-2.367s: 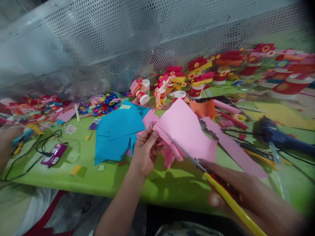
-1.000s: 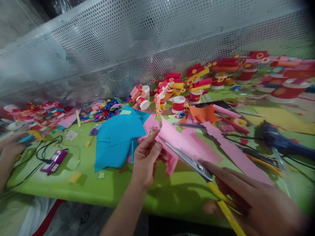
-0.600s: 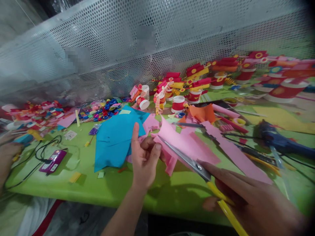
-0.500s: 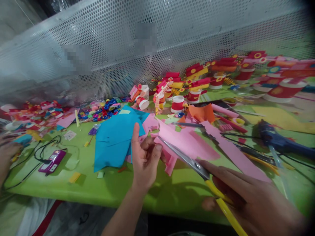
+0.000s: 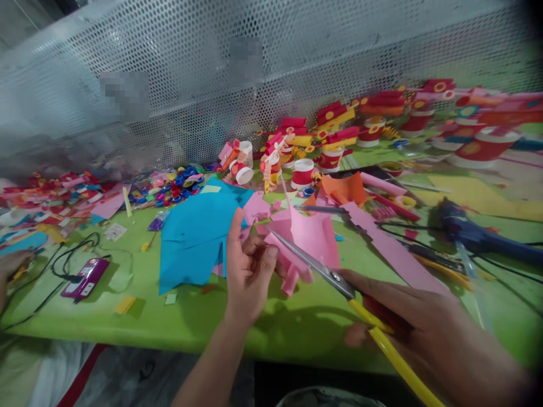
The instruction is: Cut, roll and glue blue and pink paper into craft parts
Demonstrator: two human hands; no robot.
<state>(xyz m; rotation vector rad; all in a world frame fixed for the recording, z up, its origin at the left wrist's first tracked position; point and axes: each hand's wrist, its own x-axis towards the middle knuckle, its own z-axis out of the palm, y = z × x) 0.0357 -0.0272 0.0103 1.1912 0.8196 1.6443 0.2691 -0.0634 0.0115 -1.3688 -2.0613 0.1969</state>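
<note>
My left hand [image 5: 250, 271] pinches a piece of pink paper [image 5: 314, 234] between thumb and fingers, with the index finger raised. The paper curls and hangs over the green table, and where its edge meets the fingers is partly hidden. My right hand [image 5: 419, 322] grips scissors [image 5: 328, 274] with long metal blades and yellow handles. The blades look nearly together and cross in front of the pink paper, their tips close to my left thumb. Blue paper [image 5: 190, 237] lies just left of my left hand.
A glue gun [image 5: 466, 226] lies on the right beside a strip of pink paper [image 5: 394, 249]. Red-and-white paper cups [image 5: 302, 174] with paper rolls line the back before a perforated metal panel [image 5: 275, 68]. A purple device [image 5: 87, 278] with cables and another person's hand [image 5: 14, 264] are left.
The pink paper has swung and curled, its right part drawing in from the right and standing more upright. Both hands keep nearly the same pose. The whole view has shifted slightly.
</note>
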